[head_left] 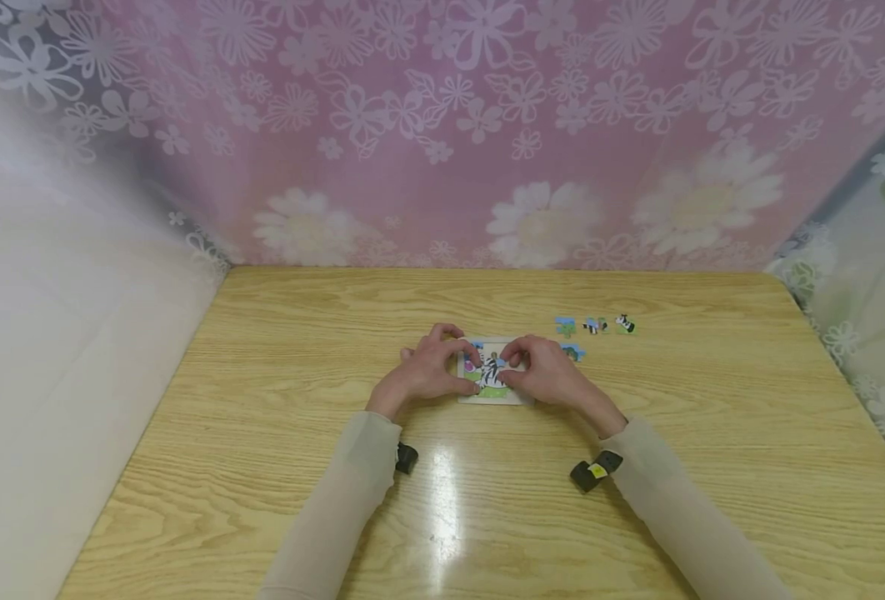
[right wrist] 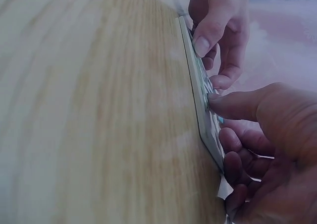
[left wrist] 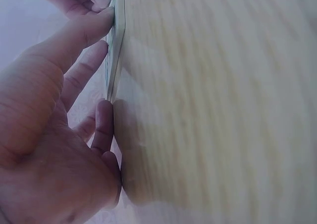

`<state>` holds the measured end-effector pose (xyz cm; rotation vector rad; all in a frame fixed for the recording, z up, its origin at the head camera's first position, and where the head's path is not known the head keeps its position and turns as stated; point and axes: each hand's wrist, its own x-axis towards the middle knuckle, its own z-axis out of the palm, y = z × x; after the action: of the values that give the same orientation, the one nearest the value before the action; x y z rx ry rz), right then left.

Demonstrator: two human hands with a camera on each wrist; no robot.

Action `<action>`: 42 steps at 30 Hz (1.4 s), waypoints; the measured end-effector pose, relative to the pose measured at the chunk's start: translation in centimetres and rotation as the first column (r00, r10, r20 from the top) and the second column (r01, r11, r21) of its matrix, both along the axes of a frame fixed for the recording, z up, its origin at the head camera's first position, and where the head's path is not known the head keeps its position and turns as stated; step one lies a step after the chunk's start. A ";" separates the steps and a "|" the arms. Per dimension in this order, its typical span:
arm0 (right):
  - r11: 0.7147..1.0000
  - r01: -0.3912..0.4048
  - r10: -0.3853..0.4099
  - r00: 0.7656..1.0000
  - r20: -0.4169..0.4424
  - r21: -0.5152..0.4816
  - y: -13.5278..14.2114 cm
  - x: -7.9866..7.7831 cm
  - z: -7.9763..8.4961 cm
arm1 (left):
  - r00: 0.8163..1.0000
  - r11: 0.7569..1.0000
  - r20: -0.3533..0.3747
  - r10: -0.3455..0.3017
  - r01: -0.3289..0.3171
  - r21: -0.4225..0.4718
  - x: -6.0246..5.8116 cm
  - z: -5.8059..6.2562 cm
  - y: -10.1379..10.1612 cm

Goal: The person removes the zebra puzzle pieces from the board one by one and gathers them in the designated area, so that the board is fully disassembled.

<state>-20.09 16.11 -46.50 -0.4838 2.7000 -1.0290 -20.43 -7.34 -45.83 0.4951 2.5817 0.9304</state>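
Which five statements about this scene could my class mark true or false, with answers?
1. The left hand and right hand touch the pale-bordered, rectangular picture puzzle. True.
2. The puzzle shows a red car. False: a black-and-white striped animal.
3. Small, multicoloured loose pieces lie on the light-brown wooden table. True.
4. Those pieces lie left of the puzzle. False: right of it.
5. A pink, white-flowered fabric curtain hangs beyond the table. True.
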 end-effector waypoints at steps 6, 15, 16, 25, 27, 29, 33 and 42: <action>0.997 0.016 -0.015 1.000 0.006 -0.077 0.5 0.0 -0.4 | 1.000 1.000 0.004 -0.004 0.004 0.000 0.1 0.2 0.0; 0.975 0.068 -0.053 0.996 0.077 -0.213 0.8 -0.1 -0.5 | 1.000 1.000 -0.004 -0.008 0.008 0.000 0.0 0.3 0.0; 0.973 0.072 -0.056 0.995 0.080 -0.218 0.9 -0.1 -0.6 | 1.000 1.000 -0.005 -0.009 0.009 0.000 0.0 0.2 0.0; 0.965 0.110 -0.098 0.993 0.060 -0.238 2.1 -0.1 -0.1 | 1.000 1.000 -0.010 -0.008 0.008 -0.021 -0.1 0.0 0.0; 0.965 0.116 -0.107 0.993 0.050 -0.237 2.6 -0.1 0.2 | 1.000 1.000 -0.006 -0.008 0.008 -0.018 -0.1 0.1 0.0; 0.965 0.123 -0.115 0.992 0.045 -0.234 3.1 0.0 0.3 | 1.000 1.000 -0.004 -0.008 0.008 -0.012 -0.1 0.1 0.0; 0.961 0.133 -0.128 0.991 0.037 -0.243 4.4 0.0 0.4 | 1.000 1.000 -0.003 -0.017 0.017 -0.003 -0.1 0.0 -0.1; 0.959 0.187 -0.190 0.982 0.006 -0.215 7.4 0.5 0.7 | 0.998 0.998 0.019 -0.061 0.061 -0.003 -0.4 0.1 -0.5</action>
<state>-19.55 23.55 -45.82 -0.2726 2.7014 -1.3839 -20.79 -7.84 -45.78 0.5577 2.5360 0.9051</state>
